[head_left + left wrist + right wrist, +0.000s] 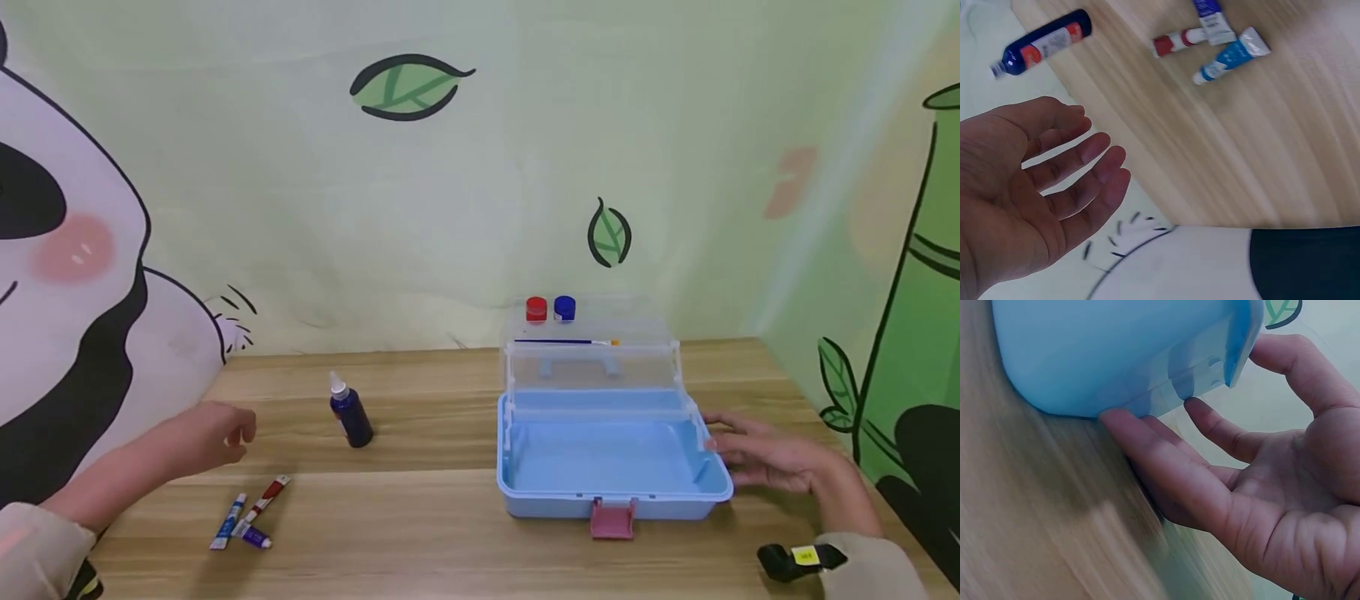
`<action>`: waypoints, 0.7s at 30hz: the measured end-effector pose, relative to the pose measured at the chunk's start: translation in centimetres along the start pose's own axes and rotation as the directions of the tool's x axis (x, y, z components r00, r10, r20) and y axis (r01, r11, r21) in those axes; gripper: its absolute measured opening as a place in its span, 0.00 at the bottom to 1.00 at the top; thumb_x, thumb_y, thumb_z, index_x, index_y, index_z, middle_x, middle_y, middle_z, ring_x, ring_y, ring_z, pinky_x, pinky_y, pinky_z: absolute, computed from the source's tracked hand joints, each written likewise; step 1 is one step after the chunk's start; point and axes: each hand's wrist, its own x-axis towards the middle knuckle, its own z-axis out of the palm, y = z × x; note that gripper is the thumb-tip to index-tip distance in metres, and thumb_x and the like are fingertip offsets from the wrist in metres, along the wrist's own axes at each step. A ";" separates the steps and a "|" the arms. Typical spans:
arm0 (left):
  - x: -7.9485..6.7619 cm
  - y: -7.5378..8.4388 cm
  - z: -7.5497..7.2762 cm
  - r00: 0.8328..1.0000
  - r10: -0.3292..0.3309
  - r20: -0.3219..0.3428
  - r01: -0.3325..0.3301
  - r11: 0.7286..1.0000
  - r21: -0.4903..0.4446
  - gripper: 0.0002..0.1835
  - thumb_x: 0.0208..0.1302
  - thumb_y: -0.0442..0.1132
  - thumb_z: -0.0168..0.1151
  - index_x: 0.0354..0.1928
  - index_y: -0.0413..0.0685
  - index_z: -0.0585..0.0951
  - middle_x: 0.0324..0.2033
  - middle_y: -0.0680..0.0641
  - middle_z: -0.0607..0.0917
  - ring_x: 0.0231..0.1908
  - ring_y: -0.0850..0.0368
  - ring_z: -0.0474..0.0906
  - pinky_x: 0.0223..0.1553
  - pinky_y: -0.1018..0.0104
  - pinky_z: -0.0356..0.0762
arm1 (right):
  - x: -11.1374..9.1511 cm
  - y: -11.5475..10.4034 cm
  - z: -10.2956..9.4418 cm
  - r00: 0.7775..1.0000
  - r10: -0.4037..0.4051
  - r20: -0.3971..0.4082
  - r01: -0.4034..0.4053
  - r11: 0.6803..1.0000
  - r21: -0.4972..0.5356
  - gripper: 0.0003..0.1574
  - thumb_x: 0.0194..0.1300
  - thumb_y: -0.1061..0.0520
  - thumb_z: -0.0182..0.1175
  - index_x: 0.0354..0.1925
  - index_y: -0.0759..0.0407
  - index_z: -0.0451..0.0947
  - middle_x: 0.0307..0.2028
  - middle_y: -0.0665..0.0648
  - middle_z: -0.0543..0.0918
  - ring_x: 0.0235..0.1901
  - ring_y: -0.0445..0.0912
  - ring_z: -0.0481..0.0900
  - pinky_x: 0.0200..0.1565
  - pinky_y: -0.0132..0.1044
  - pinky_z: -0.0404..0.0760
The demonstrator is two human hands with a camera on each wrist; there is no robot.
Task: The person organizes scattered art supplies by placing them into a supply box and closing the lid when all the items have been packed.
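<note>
My left hand point(210, 433) hovers over the table's left side with loosely bent fingers, holding nothing. Near it lie three small paint tubes, one red and white point(268, 498), one blue point(228, 522) and one purple point(257, 536). A dark blue bottle point(351, 414) with a whitish nozzle stands to its right. On the right, a light blue plastic box point(611, 454) sits with its clear lid point(592, 367) raised. My right hand point(776, 454) touches the box's right side, thumb at the rim and the other fingertips along the outer wall point(1104, 369).
A red paint jar point(536, 309), a blue paint jar point(565, 308) and a paintbrush point(566, 342) are at the clear upper part of the box. The pink latch point(612, 521) hangs at its front. A printed backdrop point(300, 208) rises behind the wooden table point(420, 533).
</note>
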 end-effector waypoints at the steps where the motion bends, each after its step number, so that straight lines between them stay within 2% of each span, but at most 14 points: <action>1: -0.1 -0.4 0.3 1.000 -0.011 -0.001 0.011 1.000 -0.009 0.09 0.56 0.28 0.71 0.32 0.44 0.79 0.28 0.53 0.80 0.29 0.58 0.74 0.30 0.63 0.77 | 0.0 -0.1 0.0 1.000 -0.005 0.004 0.005 1.000 0.003 0.49 0.80 0.57 0.49 0.77 0.70 0.27 0.65 0.65 0.69 0.59 0.53 0.78 0.58 0.58 0.78; 6: -1.5 -1.9 2.4 0.994 -0.111 0.023 0.112 0.990 -0.082 0.07 0.58 0.28 0.71 0.32 0.42 0.79 0.26 0.52 0.79 0.28 0.58 0.72 0.27 0.66 0.74 | 0.2 -0.3 0.1 0.999 -0.018 0.026 0.018 1.000 0.002 0.46 0.80 0.57 0.49 0.77 0.71 0.31 0.63 0.62 0.72 0.59 0.54 0.78 0.57 0.58 0.79; 9: -2.4 -2.3 4.0 0.980 -0.191 0.045 0.196 0.969 -0.150 0.07 0.60 0.29 0.69 0.32 0.42 0.79 0.25 0.51 0.77 0.23 0.59 0.72 0.22 0.66 0.73 | 0.4 -0.5 0.2 1.000 -0.010 0.025 0.010 1.000 -0.004 0.46 0.80 0.57 0.49 0.77 0.70 0.31 0.64 0.63 0.71 0.59 0.54 0.78 0.58 0.58 0.79; 11: -2.7 -2.5 4.9 0.966 -0.247 0.075 0.257 0.945 -0.204 0.06 0.62 0.31 0.68 0.32 0.43 0.78 0.24 0.50 0.75 0.21 0.58 0.71 0.19 0.66 0.74 | 0.4 -0.8 0.3 1.000 -0.008 0.021 0.008 1.000 -0.009 0.46 0.80 0.57 0.49 0.77 0.70 0.30 0.65 0.65 0.69 0.59 0.54 0.78 0.58 0.58 0.79; 13: -2.9 -2.5 5.7 0.945 -0.305 0.121 0.327 0.909 -0.259 0.05 0.64 0.32 0.66 0.33 0.44 0.78 0.24 0.50 0.74 0.20 0.58 0.72 0.17 0.65 0.75 | 0.5 -1.0 0.2 1.000 -0.014 0.021 0.014 1.000 -0.013 0.47 0.80 0.57 0.49 0.77 0.70 0.30 0.66 0.67 0.68 0.59 0.54 0.78 0.58 0.58 0.79; 17: -3.2 -2.4 6.8 0.909 -0.365 0.202 0.413 0.858 -0.306 0.05 0.66 0.35 0.66 0.35 0.45 0.79 0.24 0.49 0.74 0.23 0.57 0.73 0.19 0.63 0.79 | 0.6 -1.3 0.3 0.999 -0.025 0.038 0.026 1.000 -0.012 0.48 0.80 0.57 0.49 0.77 0.71 0.28 0.65 0.66 0.69 0.59 0.55 0.78 0.58 0.58 0.79; 19: -3.3 -2.2 7.2 0.898 -0.383 0.216 0.436 0.843 -0.315 0.06 0.66 0.36 0.67 0.35 0.45 0.79 0.26 0.49 0.75 0.23 0.57 0.73 0.21 0.63 0.80 | 0.6 -1.3 0.3 0.999 -0.025 0.042 0.026 1.000 -0.006 0.48 0.80 0.57 0.49 0.77 0.71 0.28 0.64 0.65 0.70 0.59 0.55 0.78 0.58 0.58 0.79; 21: -3.4 -2.1 7.6 0.897 -0.391 0.208 0.440 0.838 -0.324 0.07 0.64 0.37 0.69 0.34 0.45 0.78 0.26 0.50 0.76 0.23 0.57 0.74 0.21 0.63 0.79 | 0.6 -1.2 0.3 0.999 -0.024 0.040 0.024 1.000 0.002 0.48 0.80 0.57 0.49 0.77 0.71 0.28 0.64 0.64 0.71 0.59 0.55 0.78 0.57 0.59 0.79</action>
